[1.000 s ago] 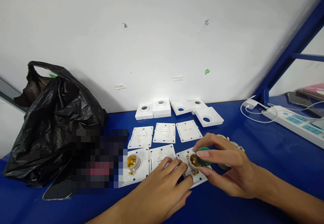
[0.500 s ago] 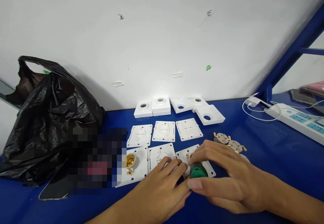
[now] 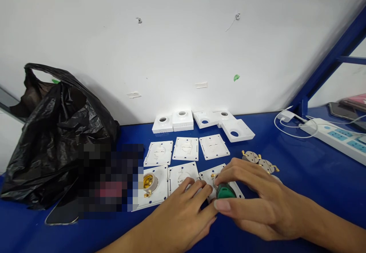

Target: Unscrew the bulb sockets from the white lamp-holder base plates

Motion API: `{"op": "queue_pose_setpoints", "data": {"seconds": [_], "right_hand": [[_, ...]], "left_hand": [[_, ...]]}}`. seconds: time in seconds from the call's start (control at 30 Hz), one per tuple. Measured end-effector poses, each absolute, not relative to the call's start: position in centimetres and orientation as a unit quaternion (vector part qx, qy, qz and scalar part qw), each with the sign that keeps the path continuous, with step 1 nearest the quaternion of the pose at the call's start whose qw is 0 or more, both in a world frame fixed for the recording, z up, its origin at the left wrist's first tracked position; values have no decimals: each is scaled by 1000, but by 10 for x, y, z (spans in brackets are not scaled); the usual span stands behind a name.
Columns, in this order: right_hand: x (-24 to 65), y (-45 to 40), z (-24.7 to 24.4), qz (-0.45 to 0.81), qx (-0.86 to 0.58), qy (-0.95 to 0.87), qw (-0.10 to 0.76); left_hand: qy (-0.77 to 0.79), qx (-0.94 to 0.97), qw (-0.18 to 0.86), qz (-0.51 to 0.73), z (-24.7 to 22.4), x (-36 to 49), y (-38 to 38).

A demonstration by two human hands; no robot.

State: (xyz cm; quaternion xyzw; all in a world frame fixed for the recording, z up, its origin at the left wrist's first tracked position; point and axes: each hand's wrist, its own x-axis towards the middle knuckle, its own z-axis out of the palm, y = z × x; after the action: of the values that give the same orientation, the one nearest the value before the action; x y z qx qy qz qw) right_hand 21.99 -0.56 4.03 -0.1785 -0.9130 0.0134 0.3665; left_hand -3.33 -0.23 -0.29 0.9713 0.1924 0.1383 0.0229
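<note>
My right hand [image 3: 263, 203] is wrapped round a dark screwdriver with a green handle end [image 3: 225, 192], held over the front right lamp holder base plate [image 3: 238, 188]. The screwdriver's tip is hidden by my fingers. Bent over the near left side of that same plate, my left hand [image 3: 185, 215] grips it, with its fingertips close to the handle. A brass terminal [image 3: 213, 176] shows on the plate beside my right fingers. To the left lie a bare white plate [image 3: 183, 173] and a plate with a brass-lined lamp socket [image 3: 148, 182] on it.
Behind are a row of white base plates [image 3: 185, 148] and several white square covers [image 3: 183, 121] with round holes. Round grey socket discs [image 3: 251, 157] with brass tabs lie right. A black plastic bag [image 3: 57, 131] and a phone [image 3: 61, 213] are left; a power strip [image 3: 340, 134] is far right.
The green handle end has turned and tilted slightly in my right hand. The whole view has shifted a little; my left hand stays on the plate.
</note>
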Motion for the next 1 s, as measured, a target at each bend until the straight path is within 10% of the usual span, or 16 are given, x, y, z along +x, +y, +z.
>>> {"op": "queue_pose_setpoints", "data": {"seconds": [1.0], "right_hand": [[219, -8, 39, 2, -187, -914, 361]], "left_hand": [[196, 974, 36, 112, -1, -35, -1]]}}
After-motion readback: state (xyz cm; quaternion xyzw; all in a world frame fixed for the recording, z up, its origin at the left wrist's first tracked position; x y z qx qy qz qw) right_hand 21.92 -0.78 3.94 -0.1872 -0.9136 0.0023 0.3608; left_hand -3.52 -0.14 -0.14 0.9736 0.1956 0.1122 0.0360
